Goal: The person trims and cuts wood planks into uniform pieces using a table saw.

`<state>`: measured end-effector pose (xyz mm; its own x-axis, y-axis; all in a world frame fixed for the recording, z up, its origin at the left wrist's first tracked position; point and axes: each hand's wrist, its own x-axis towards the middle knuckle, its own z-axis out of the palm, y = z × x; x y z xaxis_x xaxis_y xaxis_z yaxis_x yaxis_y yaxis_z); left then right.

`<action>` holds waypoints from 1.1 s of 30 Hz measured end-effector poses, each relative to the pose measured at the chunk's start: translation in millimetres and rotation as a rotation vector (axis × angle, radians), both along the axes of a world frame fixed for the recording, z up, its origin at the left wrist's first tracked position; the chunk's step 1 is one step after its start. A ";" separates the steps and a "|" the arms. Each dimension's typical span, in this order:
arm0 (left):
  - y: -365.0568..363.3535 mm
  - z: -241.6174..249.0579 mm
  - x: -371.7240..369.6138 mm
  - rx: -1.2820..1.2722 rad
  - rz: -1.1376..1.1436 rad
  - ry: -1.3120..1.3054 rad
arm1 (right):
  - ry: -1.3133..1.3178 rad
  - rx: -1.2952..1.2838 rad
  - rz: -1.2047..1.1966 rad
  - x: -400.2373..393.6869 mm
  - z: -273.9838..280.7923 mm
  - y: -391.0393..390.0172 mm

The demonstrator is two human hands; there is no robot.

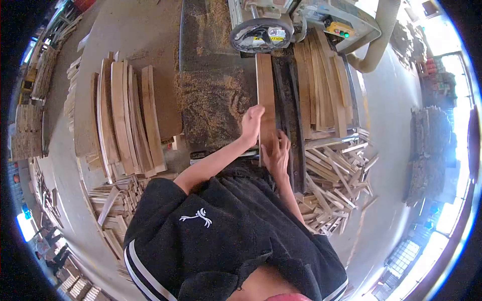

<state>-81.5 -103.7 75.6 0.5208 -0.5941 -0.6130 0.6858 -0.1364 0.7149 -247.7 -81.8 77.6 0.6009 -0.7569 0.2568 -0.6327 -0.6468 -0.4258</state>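
Observation:
A long wooden board [268, 85] lies lengthwise on the sawdust-covered machine table [211, 100], along a dark metal fence. Its far end runs in beneath the machine's head. My left hand [252, 124] grips the board's left edge about midway, fingers closed against it. Nearer to my body, my right hand [277, 153] is wrapped over the near end, its fingers bent across the top and right side. The dark fence [289, 110] stands just right of this hand. Beyond the hands, a round handwheel [261, 36] with a caution label sits on the machine.
Curved boards [123, 115] are stacked on a side table at left, with more boards [321, 85] right of the fence. Offcuts [336, 180] lie heaped at lower right. A control panel [339, 31] with a lit green button and a hose [377, 45] are at upper right.

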 end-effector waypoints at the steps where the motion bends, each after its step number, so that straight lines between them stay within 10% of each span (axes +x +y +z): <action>1: -8.0 -6.3 -2.4 -0.018 -0.064 -0.083 | -0.001 -0.005 0.005 -1.0 -7.6 -2.2; 9: -3.7 -21.5 96.7 -0.249 -0.359 -0.104 | -0.160 -0.024 0.042 43.1 -39.1 -49.5; 13: 63.5 -26.1 187.1 0.119 -0.159 -0.727 | -0.142 -0.012 0.058 79.7 -41.2 -85.5; 16: 136.4 -15.3 242.7 0.628 0.002 -1.785 | -0.160 -0.035 0.064 116.4 -50.5 -125.3; 22: 239.1 -56.3 284.5 0.807 -0.070 -1.798 | -0.201 -0.133 0.074 163.1 -61.5 -175.6; 31: 203.8 -56.4 261.4 0.955 0.153 -1.295 | -0.325 -0.357 0.055 194.6 -31.1 -178.8; 33: 200.6 -52.8 276.3 1.001 0.159 -1.269 | -0.343 0.102 -0.004 189.9 -19.5 -139.5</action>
<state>194.8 96.9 22.8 0.9794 -0.1368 0.1483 -0.1919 -0.8589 0.4748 -57.8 -221.3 58.1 0.4896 -0.7915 0.3658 -0.4445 -0.5875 -0.6762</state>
